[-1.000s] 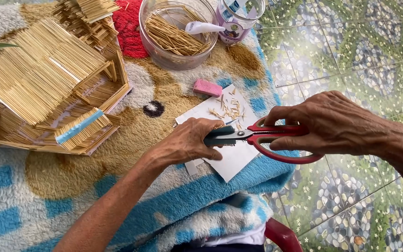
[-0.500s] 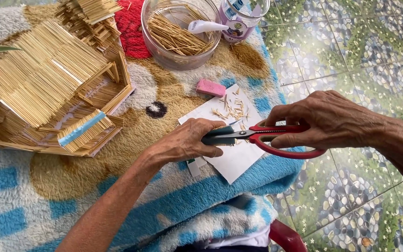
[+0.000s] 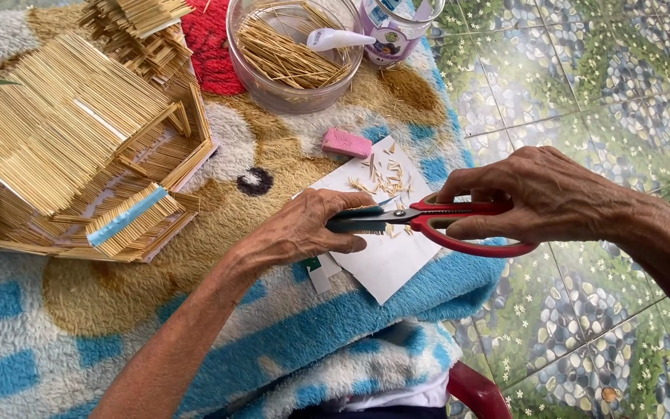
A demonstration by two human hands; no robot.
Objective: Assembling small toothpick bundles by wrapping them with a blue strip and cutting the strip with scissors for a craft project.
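On the near edge of a blue, white and tan fleece blanket [image 3: 56, 341], just above the curved red rim of a seat [image 3: 478, 392], lies a white sheet of paper [image 3: 389, 268]. Over this sheet the two hands meet. The left hand [image 3: 304, 229] is curled with its fingertips pinched together on something small at the scissor blades; what it pinches is too small to tell. The right hand [image 3: 540, 194] has its fingers through the red loops of a pair of scissors [image 3: 428, 221], gripping them firmly, with the dark blades drawn nearly together and pointing left, touching the left fingertips. The scissors hover just over the paper, near its middle.

A little farther up the same sheet sits a scatter of short clipped stick ends [image 3: 385, 178]. Just beyond the paper's far corner rests a pink eraser-like block [image 3: 345, 143], on the blanket.

To the left, well apart from the hands, stands a model house built of thin yellow sticks [image 3: 71, 147], with a sloped roof and a small panel bearing a blue strip.

Farthest off, a clear glass bowl [image 3: 261, 85] holds a heap of sticks, and a white glue nozzle [image 3: 339, 39] lies across its rim. Beside the bowl stands a clear jar with a purple label [image 3: 393, 27]. To the right of the blanket is a floor of pebble-patterned green tiles [image 3: 583, 77].
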